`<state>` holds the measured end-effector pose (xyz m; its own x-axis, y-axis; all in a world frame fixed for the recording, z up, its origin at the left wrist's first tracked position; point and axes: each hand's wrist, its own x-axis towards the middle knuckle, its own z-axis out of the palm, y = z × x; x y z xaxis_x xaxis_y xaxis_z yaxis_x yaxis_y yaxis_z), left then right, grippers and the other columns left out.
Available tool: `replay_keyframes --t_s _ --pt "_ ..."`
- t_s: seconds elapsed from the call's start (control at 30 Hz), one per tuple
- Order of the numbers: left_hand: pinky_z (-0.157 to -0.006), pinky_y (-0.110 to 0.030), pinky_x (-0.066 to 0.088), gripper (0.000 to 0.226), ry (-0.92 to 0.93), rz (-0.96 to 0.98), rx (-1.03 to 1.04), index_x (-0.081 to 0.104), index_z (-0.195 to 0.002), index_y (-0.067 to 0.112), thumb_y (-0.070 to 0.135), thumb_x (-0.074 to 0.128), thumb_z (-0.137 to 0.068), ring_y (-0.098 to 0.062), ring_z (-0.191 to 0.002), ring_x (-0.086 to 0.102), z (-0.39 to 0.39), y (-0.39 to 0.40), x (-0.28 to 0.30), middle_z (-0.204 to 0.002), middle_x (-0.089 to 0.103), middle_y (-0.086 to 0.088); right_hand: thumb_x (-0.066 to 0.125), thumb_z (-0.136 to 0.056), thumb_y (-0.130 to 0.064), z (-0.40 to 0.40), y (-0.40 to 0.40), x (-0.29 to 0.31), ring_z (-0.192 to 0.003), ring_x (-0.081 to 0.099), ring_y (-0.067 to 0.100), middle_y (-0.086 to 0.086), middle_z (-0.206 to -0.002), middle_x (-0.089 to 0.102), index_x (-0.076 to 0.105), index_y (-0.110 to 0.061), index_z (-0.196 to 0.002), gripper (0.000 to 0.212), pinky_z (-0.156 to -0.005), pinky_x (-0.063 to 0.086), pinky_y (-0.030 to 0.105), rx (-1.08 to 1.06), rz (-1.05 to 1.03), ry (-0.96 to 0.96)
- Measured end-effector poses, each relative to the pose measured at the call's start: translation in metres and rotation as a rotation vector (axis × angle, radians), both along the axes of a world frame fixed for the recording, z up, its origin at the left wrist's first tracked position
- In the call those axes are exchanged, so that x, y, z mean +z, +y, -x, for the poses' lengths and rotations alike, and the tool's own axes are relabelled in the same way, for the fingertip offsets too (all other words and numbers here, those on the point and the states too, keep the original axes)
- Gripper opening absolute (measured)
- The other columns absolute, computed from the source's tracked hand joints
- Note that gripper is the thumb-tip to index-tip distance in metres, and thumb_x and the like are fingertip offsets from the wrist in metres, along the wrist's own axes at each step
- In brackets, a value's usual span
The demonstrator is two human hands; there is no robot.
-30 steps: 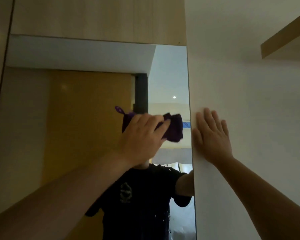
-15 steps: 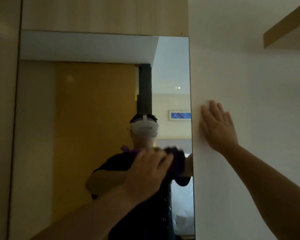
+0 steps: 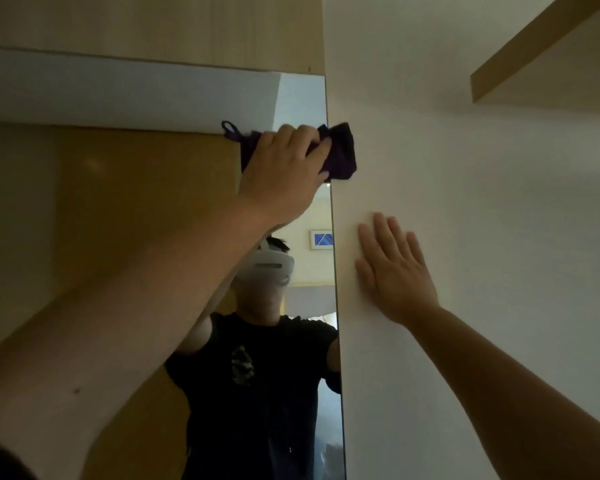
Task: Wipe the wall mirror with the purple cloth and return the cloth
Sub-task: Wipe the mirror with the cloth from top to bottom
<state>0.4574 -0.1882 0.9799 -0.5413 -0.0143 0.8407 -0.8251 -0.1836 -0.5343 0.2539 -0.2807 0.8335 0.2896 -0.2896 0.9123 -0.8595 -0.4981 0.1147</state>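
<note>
Purple cloth (image 3: 340, 154) sits bunched against the upper right edge of the wall mirror (image 3: 118, 209), its far end lapping onto the white wall (image 3: 482, 220). The left hand (image 3: 284, 174) has its grip clamped on the cloth. The right hand (image 3: 395, 275) lies flat, fingers spread, on the wall below.

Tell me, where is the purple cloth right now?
The purple cloth is under the left hand, pressed high on the mirror's right edge, overlapping the white wall.

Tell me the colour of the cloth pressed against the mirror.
Dark purple cloth, held by the left hand; the head view shows it.
</note>
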Motion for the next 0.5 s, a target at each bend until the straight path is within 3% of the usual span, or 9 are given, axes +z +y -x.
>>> replay_keyframes --t_s 0.2,0.37,0.5 --pt "-0.090 -0.043 0.041 0.045 -0.100 -0.130 -0.035 0.054 -0.137 0.010 0.037 0.052 -0.100 -0.030 -0.104 0.051 -0.004 0.008 -0.129 -0.123 0.054 -0.011 0.018 -0.106 -0.047 0.000 0.006 0.002 -0.151 -0.008 0.019 0.002 -0.165 0.001 0.013 -0.026 -0.158 0.056 -0.122 0.000 0.040 0.059 -0.023 -0.034" --pt "-0.092 -0.042 0.042 0.042 -0.170 -0.247 -0.033 0.053 -0.138 0.013 0.027 0.057 -0.098 -0.028 -0.101 0.054 -0.006 0.016 -0.217 -0.121 0.057 -0.008 0.030 -0.105 -0.033 0.005 0.018 0.007 -0.150 0.018 0.030 0.011 -0.162 0.024 0.037 -0.016 -0.150 0.048 -0.121 0.022 0.049 0.102 -0.049 -0.057" --pt "-0.086 -0.038 0.048 0.046 -0.270 -0.382 -0.022 0.049 -0.141 0.015 0.023 0.059 -0.096 -0.024 -0.095 0.056 -0.015 0.029 -0.277 -0.121 0.055 -0.005 0.031 -0.103 -0.030 0.009 0.037 -0.001 -0.147 0.028 0.030 0.013 -0.159 0.032 0.050 -0.011 -0.141 0.046 -0.118 0.028 0.049 0.121 -0.076 -0.126"
